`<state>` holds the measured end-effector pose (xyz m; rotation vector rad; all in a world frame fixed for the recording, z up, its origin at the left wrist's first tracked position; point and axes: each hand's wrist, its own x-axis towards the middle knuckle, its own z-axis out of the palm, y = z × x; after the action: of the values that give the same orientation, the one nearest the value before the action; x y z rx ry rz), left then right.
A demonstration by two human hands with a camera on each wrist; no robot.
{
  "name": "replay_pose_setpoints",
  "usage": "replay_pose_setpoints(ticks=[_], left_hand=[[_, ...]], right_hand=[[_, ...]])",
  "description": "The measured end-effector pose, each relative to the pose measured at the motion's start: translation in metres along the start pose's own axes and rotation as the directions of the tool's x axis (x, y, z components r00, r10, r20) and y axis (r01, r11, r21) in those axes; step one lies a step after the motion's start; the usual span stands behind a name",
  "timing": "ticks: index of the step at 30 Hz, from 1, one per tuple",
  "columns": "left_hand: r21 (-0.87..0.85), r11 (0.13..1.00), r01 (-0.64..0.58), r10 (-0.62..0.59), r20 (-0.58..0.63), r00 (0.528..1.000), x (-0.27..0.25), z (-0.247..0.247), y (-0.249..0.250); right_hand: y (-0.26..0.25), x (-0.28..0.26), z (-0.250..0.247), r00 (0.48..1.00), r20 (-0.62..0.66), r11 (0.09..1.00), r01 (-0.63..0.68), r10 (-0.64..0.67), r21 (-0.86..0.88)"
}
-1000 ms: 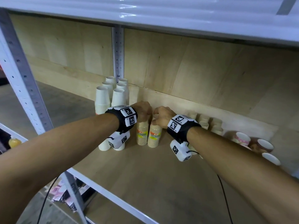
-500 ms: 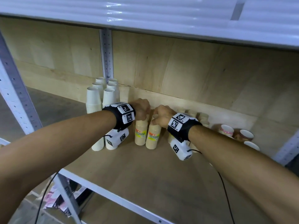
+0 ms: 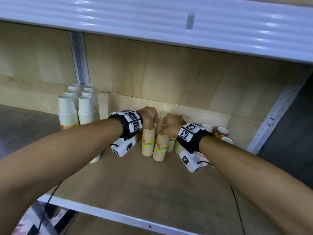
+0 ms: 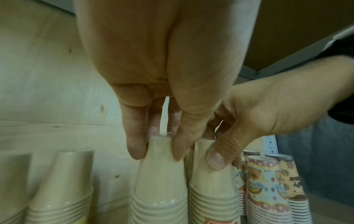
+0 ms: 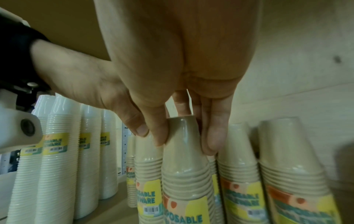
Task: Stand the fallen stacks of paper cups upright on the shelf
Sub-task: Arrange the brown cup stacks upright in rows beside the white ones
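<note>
Two tan paper cup stacks stand upright, bottoms up, side by side on the wooden shelf [image 3: 152, 180]. My left hand [image 3: 150, 122] [image 4: 158, 151] pinches the top of the left tan stack [image 3: 148, 144] [image 4: 161, 177] between thumb and fingers. My right hand [image 3: 166, 128] [image 5: 184, 141] grips the top of the right tan stack [image 3: 160, 147] [image 5: 184, 163] the same way. Each wrist view also shows the other hand on the neighbouring stack. Both stacks carry a yellow and orange label.
Several tall white cup stacks [image 3: 67, 112] stand upright at the left by the shelf post [image 3: 79, 60]. More tan stacks [image 5: 237, 151] stand just right of my right hand, and patterned cup stacks [image 4: 268, 181] beyond them. The upper shelf [image 3: 152, 22] hangs low overhead.
Both hands have stayed on the tops of the two tan stacks, which remain upright. The head view has swung, so the hands sit lower and more to the right.
</note>
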<state>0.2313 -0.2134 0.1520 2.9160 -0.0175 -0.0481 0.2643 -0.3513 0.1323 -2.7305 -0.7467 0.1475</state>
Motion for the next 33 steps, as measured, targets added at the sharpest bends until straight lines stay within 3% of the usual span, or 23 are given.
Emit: replay_pose_setpoints(ticks=[6,12,33], left_hand=[[0.021,0.999,-0.040,0.040,0.000,0.999,0.015,0.011,0.017],[-0.010,0.998,-0.069,0.069,0.026,0.997,0.028,0.020,0.019],[-0.077,0.993,-0.091,0.091,-0.013,0.996,0.038,0.025,0.011]], right_hand=[[0.026,0.003,-0.002,0.998,-0.009,0.998,-0.058,0.058,0.011],[0.036,0.008,0.000,0.999,-0.021,0.999,-0.035,0.035,-0.006],[0.043,0.015,-0.002,0.999,-0.014,0.999,-0.033,0.034,0.016]])
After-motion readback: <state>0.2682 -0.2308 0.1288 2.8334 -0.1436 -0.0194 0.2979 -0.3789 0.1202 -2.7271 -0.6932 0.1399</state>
